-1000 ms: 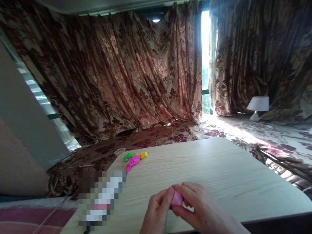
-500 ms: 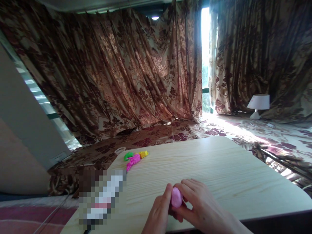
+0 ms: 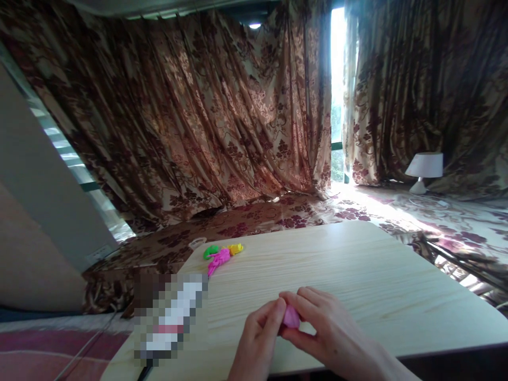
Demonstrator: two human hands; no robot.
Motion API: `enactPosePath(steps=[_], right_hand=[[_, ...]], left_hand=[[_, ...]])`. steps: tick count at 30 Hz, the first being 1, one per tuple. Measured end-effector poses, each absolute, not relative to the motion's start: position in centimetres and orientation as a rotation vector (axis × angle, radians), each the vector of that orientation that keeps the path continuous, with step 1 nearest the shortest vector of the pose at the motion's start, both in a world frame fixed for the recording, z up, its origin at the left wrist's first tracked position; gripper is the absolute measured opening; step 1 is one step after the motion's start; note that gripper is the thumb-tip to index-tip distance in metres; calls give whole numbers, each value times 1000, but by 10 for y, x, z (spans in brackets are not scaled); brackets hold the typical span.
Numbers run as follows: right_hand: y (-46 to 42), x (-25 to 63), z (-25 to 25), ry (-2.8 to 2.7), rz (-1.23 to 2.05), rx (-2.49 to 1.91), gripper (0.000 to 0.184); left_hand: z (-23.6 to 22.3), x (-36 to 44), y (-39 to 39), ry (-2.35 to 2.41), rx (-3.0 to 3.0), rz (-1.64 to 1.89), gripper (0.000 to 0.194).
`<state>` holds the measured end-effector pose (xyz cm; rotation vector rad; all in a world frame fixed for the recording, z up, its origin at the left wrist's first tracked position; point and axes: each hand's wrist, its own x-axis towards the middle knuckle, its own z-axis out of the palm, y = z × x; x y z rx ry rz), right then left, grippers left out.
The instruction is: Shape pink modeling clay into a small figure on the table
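A small lump of light pink modelling clay (image 3: 291, 318) is held between my two hands, just above the near part of the wooden table (image 3: 341, 264). My left hand (image 3: 262, 330) presses on its left side with thumb and fingers. From the right, my right hand (image 3: 323, 323) grips it, forefinger over the top and thumb underneath. Part of the lump is hidden by the fingers. Toward the far left corner of the table lie a green piece (image 3: 210, 252), a bright pink piece (image 3: 218, 260) and a yellow piece (image 3: 235, 248), bunched close together.
A blurred-out pale long object (image 3: 174, 312) with a black cord lies along the table's left edge. A clear ring-like item (image 3: 197, 243) sits by the far left corner. Beyond the table are patterned curtains (image 3: 238, 116) and a white lamp (image 3: 425, 166).
My fingers have closed further round the pink clay, and less of it shows. The left fingers have curled in toward it. The view has shifted slightly.
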<state>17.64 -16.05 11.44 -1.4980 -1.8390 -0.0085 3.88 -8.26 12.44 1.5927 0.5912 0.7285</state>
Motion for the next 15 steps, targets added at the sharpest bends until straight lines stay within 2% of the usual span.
enactPosePath(steps=[3,11,15], right_hand=[[-160,173,118,-1888,17,-1477,6],[-158,176,120,-1939,5,-1510,19],[-155,178,117,-1935,-16,-1540,15]], left_hand=[[124,41,-86,535,1567,745,37],[109,45,-86,600,1274,725,42],[113,44,-84,643,1379,671,45]])
